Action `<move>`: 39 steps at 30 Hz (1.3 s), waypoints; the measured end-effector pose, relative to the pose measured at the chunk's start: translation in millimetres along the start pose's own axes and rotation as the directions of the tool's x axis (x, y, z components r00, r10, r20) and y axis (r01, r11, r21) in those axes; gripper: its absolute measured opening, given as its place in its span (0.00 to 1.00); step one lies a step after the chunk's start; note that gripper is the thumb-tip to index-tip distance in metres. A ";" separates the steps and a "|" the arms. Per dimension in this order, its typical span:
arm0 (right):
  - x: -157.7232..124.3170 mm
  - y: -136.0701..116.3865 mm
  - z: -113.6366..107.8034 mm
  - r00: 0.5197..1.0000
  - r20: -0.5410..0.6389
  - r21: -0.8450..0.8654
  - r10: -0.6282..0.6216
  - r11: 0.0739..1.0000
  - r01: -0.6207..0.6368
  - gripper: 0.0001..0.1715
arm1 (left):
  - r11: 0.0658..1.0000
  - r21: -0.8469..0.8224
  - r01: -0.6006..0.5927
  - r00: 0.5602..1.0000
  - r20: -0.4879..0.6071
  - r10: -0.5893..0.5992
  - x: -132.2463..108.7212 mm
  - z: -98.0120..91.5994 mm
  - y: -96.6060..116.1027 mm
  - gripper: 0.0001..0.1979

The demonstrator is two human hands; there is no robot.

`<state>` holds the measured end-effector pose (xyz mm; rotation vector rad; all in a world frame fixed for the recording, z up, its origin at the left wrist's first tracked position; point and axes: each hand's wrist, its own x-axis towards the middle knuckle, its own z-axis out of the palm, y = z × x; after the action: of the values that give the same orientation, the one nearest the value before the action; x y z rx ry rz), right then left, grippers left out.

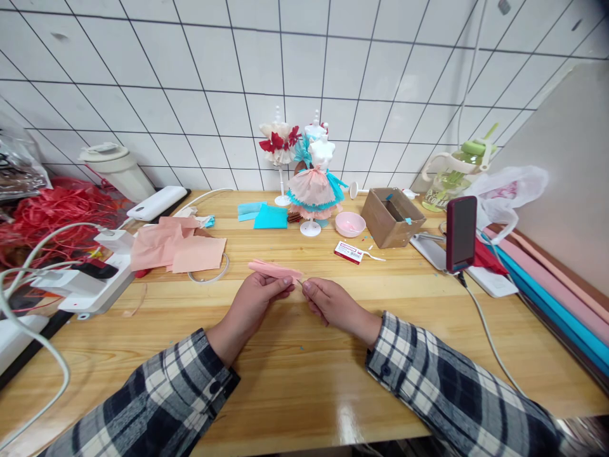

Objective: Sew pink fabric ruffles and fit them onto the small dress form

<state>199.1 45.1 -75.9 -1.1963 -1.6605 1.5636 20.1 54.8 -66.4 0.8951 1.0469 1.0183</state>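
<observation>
Over the near middle of the worktop: your 2 hands meet just above the glossy wooden worktop (295, 381), with plaid sleeves running back from them.
Thing in hand: a pink pleated strip of thin paper (273, 269) lies roughly level between the hands. It is lifted a little off the wood, and its left end pokes out past your knuckles.
Left grip: your left hand (254, 301) is closed on the strip from below, thumb and fingers bunched round its middle.
Right grip: your right hand (335, 304) has thumb and forefinger pinched tight at the strip's right tip. You cannot tell from this view whether something thin, such as a thread, is also in that pinch.
Handling: judge it very light, soft, and quick to tear or crush. The pleats look ready to fan apart if the pinch slackens, and hard pressure would flatten them.
Where to hold: take it at the gathered edge where the folds stack, with fingertips only, not on the loose fanned edge.
Left side: flat pink tissue sheets (181, 251), a white power strip (95, 285) with cables, and a heap of red raffia (57, 216) sit well apart from your hands.
Back by the tiled wall: small doll mannequins in paper dresses (314, 184), turquoise paper pieces (270, 217), a pink bowl (350, 224) and an open cardboard box (392, 217).
Right side: a dark red phone (461, 233) stands upright, and rolls of coloured paper (547, 285) lie along the edge.
</observation>
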 end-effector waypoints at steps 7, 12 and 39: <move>-0.4 0.7 -0.6 1.000 0.012 0.016 0.012 1.000 -0.012 0.27 | 0.997 -0.073 -0.010 1.000 -0.005 0.010 0.5 -1.7 -0.6 0.11; -0.6 -0.6 -0.6 0.999 0.015 0.004 0.050 0.999 -0.051 0.28 | 0.986 -0.168 -0.013 0.998 -0.060 0.003 2.1 -4.2 -0.9 0.10; -2.2 -7.8 -1.5 0.995 0.075 0.016 0.071 0.997 -0.072 0.26 | 0.998 -0.030 -0.061 0.997 0.040 0.062 4.0 -7.0 -5.3 0.10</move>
<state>199.7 44.5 -67.7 -1.2134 -1.6620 1.6826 15.3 57.9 -74.2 0.9253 0.9731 1.0596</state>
